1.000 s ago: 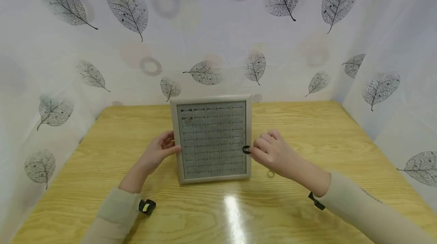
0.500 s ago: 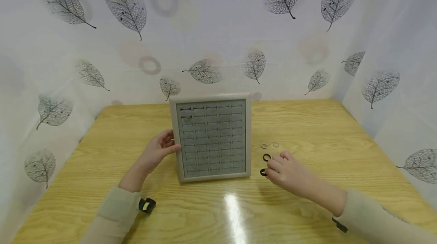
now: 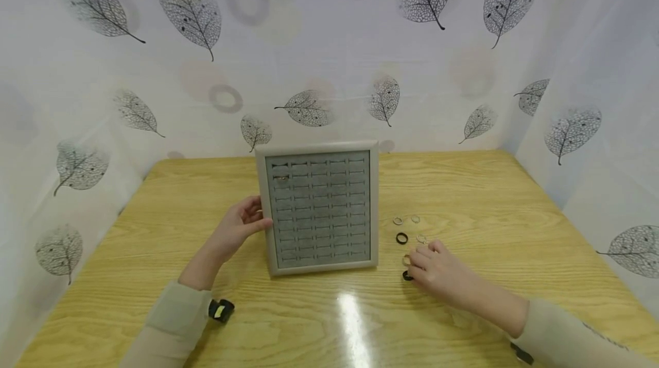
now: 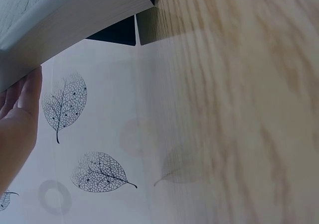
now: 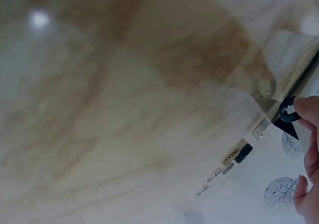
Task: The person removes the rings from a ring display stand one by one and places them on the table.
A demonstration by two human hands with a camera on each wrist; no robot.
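Observation:
A ring display tray [image 3: 374, 208] with a pale frame and grey slotted padding stands nearly upright on the table. My left hand [image 3: 234, 233] holds its left edge, thumb on the front of the frame and the other fingers at its side. One ring [image 3: 282, 177] sits in the second slot row at the left. My right hand [image 3: 445, 276], right of the display, pinches a black ring [image 5: 282, 112] low over the table. Near it lie another black ring [image 3: 397, 238], a gold-toned ring [image 3: 404, 261] partly behind the fingers, and several silver rings [image 3: 397, 221].
The wooden table [image 3: 206, 185] reaches back to a white curtain [image 3: 319, 47] printed with leaves, which also closes off both sides. A dark wrist strap piece [image 3: 222, 311] hangs by the left cuff. Light glares off the table's front middle.
My right hand has moved with the black ring from the display's right edge, down and to the right toward the loose rings, uncovering them. My left hand and the display stay in place.

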